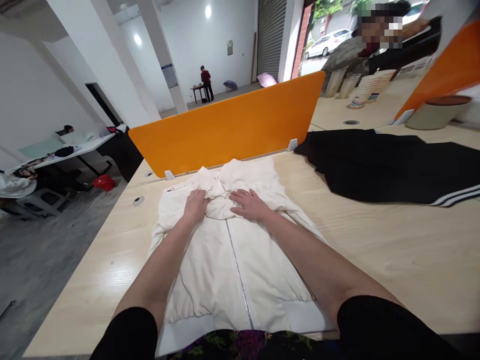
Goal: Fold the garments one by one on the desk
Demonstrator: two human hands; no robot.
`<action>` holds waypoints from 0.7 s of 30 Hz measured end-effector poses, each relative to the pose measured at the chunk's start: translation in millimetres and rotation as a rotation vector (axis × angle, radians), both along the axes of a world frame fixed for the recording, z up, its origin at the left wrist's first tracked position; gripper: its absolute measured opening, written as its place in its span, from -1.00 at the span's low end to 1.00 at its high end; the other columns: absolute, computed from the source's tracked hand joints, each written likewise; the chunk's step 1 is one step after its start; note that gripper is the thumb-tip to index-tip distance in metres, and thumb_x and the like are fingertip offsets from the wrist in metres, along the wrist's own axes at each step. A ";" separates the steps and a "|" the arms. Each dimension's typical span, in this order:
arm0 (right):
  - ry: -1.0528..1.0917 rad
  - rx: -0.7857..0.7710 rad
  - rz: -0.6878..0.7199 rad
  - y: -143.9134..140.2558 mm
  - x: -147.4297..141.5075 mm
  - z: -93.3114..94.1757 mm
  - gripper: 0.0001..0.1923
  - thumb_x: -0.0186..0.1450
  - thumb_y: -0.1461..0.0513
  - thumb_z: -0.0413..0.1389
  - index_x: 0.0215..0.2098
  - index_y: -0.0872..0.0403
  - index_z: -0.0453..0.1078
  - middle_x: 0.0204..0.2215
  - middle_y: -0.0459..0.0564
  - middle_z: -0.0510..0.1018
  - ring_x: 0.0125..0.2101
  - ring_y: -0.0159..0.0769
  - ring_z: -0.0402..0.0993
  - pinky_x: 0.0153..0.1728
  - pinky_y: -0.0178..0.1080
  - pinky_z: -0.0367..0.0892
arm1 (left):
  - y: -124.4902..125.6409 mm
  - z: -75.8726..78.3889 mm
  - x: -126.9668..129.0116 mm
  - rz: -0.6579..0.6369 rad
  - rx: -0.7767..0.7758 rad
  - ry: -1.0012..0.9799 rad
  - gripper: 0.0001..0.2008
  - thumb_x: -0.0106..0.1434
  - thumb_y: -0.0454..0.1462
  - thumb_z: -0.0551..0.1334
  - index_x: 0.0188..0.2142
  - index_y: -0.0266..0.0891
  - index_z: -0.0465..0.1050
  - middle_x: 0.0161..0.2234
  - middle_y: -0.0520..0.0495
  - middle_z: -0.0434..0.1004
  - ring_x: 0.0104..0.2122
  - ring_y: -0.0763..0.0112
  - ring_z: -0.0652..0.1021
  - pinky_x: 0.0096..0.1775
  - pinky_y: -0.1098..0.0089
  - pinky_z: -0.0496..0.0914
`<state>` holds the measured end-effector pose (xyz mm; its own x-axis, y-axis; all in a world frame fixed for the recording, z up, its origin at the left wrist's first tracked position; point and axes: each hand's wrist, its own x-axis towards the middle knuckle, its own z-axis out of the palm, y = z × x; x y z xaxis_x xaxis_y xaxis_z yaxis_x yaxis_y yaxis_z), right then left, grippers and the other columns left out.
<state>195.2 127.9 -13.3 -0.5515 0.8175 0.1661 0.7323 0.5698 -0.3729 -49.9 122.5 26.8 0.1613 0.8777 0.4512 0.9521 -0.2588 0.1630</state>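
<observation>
Both hands flat on the white jacket's collar.
Your left hand (pixel 195 205) and right hand (pixel 250 205), palms down and gripping nothing, press the bunched collar of the white jacket (pixel 225 260); uneven pressure may skew the zipper (pixel 236 260).

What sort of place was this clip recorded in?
Probably an open-plan office or workshop used for garment handling. Long wooden desks are split by an orange divider panel, with more desks on the bare floor behind. Both hands rest on a white zip jacket; a black garment lies alongside.
</observation>
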 end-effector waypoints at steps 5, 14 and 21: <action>0.025 0.000 0.011 -0.5 0.4 2.9 -0.43 0.33 -0.03 -0.05 0.26 -0.05 0.19 0.30 -0.01 0.16 0.30 -0.09 -0.07 0.26 0.17 -0.25 | -8.2 3.0 1.1 0.073 0.197 -0.151 -0.72 0.30 -0.37 -0.08 -0.13 -0.23 0.36 -0.21 -0.19 0.45 -0.14 0.23 0.46 -0.08 0.25 0.33; 0.091 -0.003 -0.010 -3.6 -0.4 8.9 -0.33 0.30 0.03 0.03 0.32 0.00 0.06 0.28 0.08 0.19 0.29 -0.09 -0.02 0.26 0.15 -0.24 | -38.4 16.3 -20.0 -0.107 0.025 -0.103 -0.65 0.34 -0.11 -0.01 -0.08 -0.18 0.45 -0.06 -0.16 0.50 -0.03 0.24 0.47 0.02 0.25 0.34; 0.047 0.086 0.065 -5.9 -0.5 8.6 -0.37 0.34 0.08 -0.02 0.35 -0.12 -0.02 0.37 0.00 -0.04 0.31 -0.07 -0.08 0.24 0.16 -0.16 | -30.7 -18.7 -86.0 0.368 -0.346 0.194 -0.41 0.32 0.06 -0.08 0.28 -0.02 0.13 0.33 -0.13 0.05 0.28 -0.15 0.09 0.14 -0.19 0.09</action>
<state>194.7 122.1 -4.8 -0.5926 0.7620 0.2612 0.6757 0.6468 -0.3537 -136.0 91.7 8.1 -0.1330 0.9840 0.1186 0.9908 0.1349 -0.0079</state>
